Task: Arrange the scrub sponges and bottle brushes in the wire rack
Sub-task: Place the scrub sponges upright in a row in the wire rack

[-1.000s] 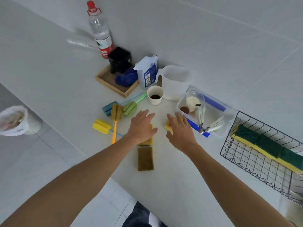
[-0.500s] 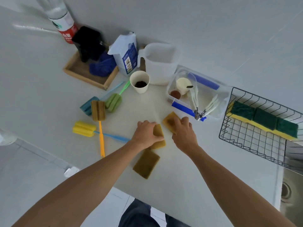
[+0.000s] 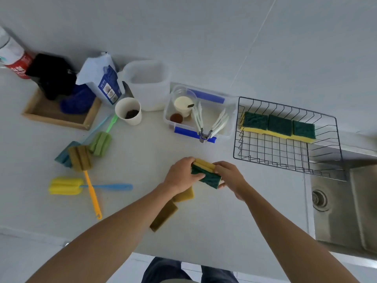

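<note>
Both hands, left hand and right hand, clamped on stacked scrub sponges above the tabletop's middle; likely light, soft, squashy, best pinched by short ends.

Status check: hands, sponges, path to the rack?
Both hands, left and right, grip stacked scrub sponges. Three already in wire rack; two on counter. Four bottle brushes untouched. Path looks clear.

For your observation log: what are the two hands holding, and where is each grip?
Two stacked scrub sponges: left hand at their left end, right hand at their right end.
</note>
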